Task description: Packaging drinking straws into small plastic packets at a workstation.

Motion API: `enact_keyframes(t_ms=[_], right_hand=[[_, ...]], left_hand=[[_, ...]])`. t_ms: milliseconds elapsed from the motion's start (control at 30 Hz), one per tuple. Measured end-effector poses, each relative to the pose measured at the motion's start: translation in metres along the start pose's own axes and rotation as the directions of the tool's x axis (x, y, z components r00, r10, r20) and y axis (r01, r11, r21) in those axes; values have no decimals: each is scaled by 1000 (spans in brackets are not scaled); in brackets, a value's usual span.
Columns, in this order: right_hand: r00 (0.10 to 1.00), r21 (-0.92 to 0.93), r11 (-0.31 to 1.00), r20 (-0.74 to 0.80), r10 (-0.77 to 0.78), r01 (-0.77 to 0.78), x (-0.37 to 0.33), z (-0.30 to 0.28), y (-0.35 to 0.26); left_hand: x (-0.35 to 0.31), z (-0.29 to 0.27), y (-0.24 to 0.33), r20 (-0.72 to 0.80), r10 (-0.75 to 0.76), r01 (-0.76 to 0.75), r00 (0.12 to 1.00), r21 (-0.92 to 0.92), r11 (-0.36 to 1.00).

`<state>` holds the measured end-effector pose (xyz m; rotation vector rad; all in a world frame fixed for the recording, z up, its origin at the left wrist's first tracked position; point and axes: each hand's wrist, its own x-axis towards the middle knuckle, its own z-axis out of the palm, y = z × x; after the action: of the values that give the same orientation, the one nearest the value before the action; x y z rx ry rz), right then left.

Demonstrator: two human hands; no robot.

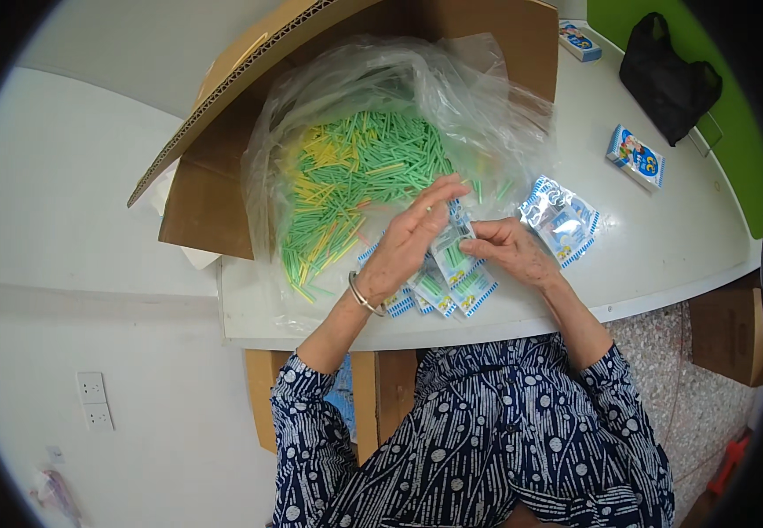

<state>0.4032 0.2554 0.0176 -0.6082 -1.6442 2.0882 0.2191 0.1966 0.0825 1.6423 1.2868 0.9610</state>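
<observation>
A small clear packet with blue-and-white print and green sticks inside is between my hands at the table's near part. My right hand pinches its right side between thumb and finger. Against its upper left side, my left hand is closed on the packet, fingers drawn together; its fingertips partly cover the packet's top. Below lie several similar packets, overlapping, with green sticks showing through. Beyond my left hand, a heap of short green and yellow sticks lies in a large clear plastic bag.
A tall open cardboard box stands around the bag. Right of my right hand is a pile of flat printed packets. Farther right are a blue-and-white carton, another small carton and a black bag. The white table has a curved edge.
</observation>
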Motion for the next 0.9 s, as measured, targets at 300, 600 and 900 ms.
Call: enact_keyframes(t_ms=[300, 600, 900], right_hand=[[987, 174, 977, -123, -100, 121, -8, -20, 16], [994, 156, 982, -32, -103, 107, -11, -18, 17], [995, -90, 992, 43, 87, -83, 4, 22, 31]], left_hand=[[7, -20, -12, -511, 34, 142, 859, 301, 943], [3, 23, -23, -84, -106, 102, 991, -51, 994], [-46, 9, -48, -96, -148, 159, 984, 120, 980]])
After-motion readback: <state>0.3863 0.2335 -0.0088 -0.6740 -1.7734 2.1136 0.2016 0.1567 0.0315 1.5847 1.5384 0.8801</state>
